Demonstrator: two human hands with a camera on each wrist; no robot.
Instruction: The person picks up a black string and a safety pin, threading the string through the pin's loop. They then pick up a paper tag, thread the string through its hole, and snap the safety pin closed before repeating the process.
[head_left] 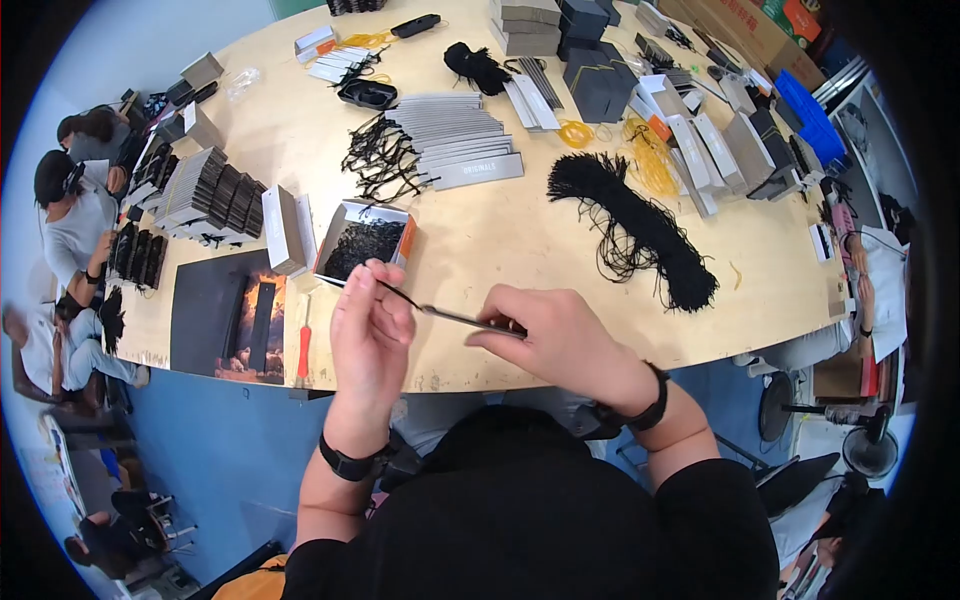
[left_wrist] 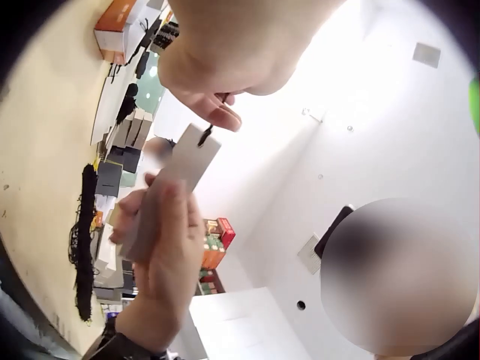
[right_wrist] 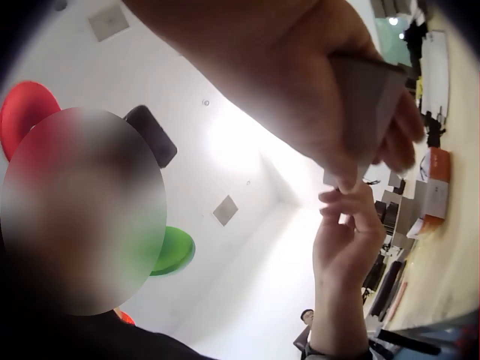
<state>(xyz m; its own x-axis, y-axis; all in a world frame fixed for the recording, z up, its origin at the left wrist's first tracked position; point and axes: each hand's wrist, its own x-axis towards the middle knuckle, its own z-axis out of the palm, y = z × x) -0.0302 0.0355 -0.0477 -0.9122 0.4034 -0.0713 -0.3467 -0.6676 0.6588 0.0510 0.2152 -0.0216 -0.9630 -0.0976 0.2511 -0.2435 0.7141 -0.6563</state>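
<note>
A flat grey card tag (left_wrist: 180,169) with a black cord (left_wrist: 205,135) through the hole at its end is held between my hands. My right hand (head_left: 560,335) grips the tag, thumb on one face and fingers on the other. With thumb and fingertips, my left hand (head_left: 370,325) pinches the cord beyond the tag's end. Just past the left hand, an open white-and-orange box (head_left: 408,242) holds a heap of short black cords (head_left: 362,245). Behind it lies a fanned row of grey tags (head_left: 455,135) with black cords spread at their left; the front one reads "ORIGINALS".
A long black cord bundle (head_left: 640,235) lies to the right. Stacked tags (head_left: 205,195), an upright box (head_left: 284,232), a dark printed sheet (head_left: 225,315) and a red-handled tool (head_left: 304,350) occupy the left. Dark boxes (head_left: 598,80) stand at the back; people sit around the table.
</note>
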